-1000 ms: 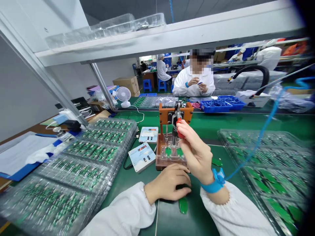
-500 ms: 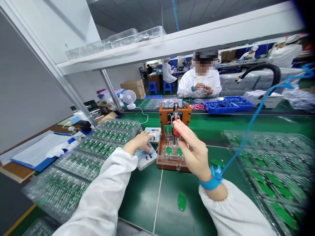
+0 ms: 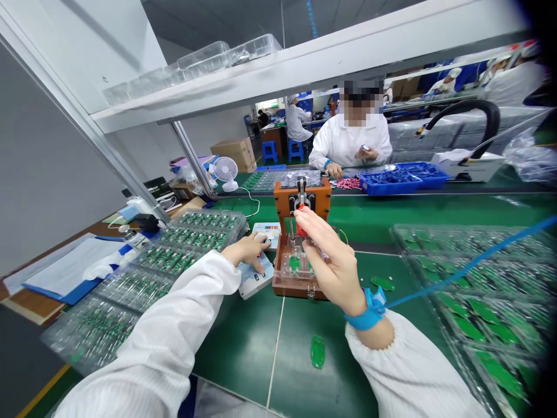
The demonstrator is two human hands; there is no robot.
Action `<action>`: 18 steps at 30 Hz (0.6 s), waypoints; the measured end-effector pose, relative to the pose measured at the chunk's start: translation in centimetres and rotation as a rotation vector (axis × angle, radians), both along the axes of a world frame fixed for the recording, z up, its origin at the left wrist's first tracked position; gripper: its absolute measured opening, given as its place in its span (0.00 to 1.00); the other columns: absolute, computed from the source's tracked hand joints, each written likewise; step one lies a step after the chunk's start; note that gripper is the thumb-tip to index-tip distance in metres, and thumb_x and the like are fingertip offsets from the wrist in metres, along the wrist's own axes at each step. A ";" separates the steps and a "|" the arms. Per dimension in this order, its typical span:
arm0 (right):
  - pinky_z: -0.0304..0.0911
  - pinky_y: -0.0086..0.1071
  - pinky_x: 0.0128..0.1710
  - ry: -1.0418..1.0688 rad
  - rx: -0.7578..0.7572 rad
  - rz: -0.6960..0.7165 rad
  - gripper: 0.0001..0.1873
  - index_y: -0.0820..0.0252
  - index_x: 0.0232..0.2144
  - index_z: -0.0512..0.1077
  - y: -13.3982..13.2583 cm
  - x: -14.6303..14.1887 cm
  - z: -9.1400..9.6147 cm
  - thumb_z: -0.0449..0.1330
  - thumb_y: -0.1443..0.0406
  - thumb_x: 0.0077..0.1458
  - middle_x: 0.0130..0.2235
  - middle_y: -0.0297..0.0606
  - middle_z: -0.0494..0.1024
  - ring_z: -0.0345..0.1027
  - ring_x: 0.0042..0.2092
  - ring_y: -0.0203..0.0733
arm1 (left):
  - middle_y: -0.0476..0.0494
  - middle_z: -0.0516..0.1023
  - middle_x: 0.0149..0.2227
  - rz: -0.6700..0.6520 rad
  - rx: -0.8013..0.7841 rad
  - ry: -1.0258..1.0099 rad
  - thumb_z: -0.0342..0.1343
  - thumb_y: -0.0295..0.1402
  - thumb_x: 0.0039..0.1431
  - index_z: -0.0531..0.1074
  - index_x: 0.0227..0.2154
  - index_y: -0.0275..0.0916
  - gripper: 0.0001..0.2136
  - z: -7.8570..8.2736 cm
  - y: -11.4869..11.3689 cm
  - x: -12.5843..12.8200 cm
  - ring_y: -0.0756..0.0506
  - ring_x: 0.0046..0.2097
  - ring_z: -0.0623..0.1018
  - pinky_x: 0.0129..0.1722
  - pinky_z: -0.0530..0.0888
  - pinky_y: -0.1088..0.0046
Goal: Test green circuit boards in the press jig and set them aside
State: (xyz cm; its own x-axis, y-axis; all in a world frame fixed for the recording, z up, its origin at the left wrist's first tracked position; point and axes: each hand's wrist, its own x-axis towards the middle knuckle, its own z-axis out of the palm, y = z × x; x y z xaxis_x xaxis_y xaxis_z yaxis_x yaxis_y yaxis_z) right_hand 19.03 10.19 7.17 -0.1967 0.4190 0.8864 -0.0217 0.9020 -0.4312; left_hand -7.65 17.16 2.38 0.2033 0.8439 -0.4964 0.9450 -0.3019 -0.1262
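Note:
My right hand is at the red lever handle of an orange-and-brown press fixture, its long fingers over the handle and thumb below. Part of the handle is hidden behind the fingers. Green circuit boards sit under the clear plate of the fixture. My left hand lies with fingers spread over two white meter boxes, the nearer box and the farther box with a red digital display. One loose green board lies in front of the fixture, another green board to its right.
Clear trays of boards stand left and right. Beyond the fixture are a small white fan, blue bins and a seated co-worker. A shelf spans overhead. A blue cord runs from my right wrist strap.
The view has shifted slightly. Both my hands keep nearly the same pose at the handle and meter boxes. The co-worker's hands have moved apart, one reaching down to the table.

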 end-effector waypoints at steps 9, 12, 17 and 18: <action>0.61 0.51 0.70 -0.008 0.010 -0.008 0.30 0.44 0.67 0.64 0.0 0.0 -0.1 0.51 0.74 0.68 0.66 0.31 0.69 0.60 0.69 0.46 | 0.32 0.40 0.75 0.032 -0.008 -0.146 0.69 0.55 0.43 0.47 0.73 0.39 0.59 0.6 0.2 -1.8 0.25 0.75 0.41 0.71 0.49 0.45; 0.61 0.53 0.70 -0.007 0.013 -0.010 0.30 0.45 0.67 0.64 0.0 0.0 -0.2 0.51 0.74 0.68 0.66 0.32 0.69 0.60 0.69 0.47 | 0.32 0.41 0.75 0.071 -0.032 -0.126 0.71 0.54 0.39 0.50 0.73 0.40 0.60 0.6 -0.2 -2.4 0.23 0.74 0.43 0.70 0.52 0.43; 0.62 0.53 0.70 -0.007 0.007 -0.006 0.31 0.44 0.67 0.64 0.1 0.0 -0.3 0.52 0.75 0.68 0.66 0.32 0.69 0.59 0.70 0.47 | 0.32 0.37 0.75 0.093 -0.050 -0.137 0.71 0.57 0.39 0.47 0.74 0.39 0.62 0.5 -0.8 -2.6 0.24 0.74 0.41 0.70 0.50 0.42; 0.61 0.52 0.70 -0.006 0.005 -0.004 0.31 0.44 0.67 0.64 0.1 0.0 -0.3 0.52 0.75 0.68 0.66 0.31 0.69 0.59 0.70 0.47 | 0.33 0.36 0.75 0.095 -0.054 -0.134 0.71 0.57 0.39 0.46 0.74 0.39 0.62 0.5 -0.8 -2.5 0.24 0.74 0.40 0.70 0.49 0.42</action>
State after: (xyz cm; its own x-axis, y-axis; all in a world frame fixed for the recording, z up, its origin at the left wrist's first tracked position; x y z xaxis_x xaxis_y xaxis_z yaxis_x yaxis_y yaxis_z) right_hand 19.03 10.32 6.87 -0.2005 0.4150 0.8874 -0.0155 0.9044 -0.4264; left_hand -10.19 16.35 2.89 0.1916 0.8351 -0.5157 0.9768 -0.2136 0.0170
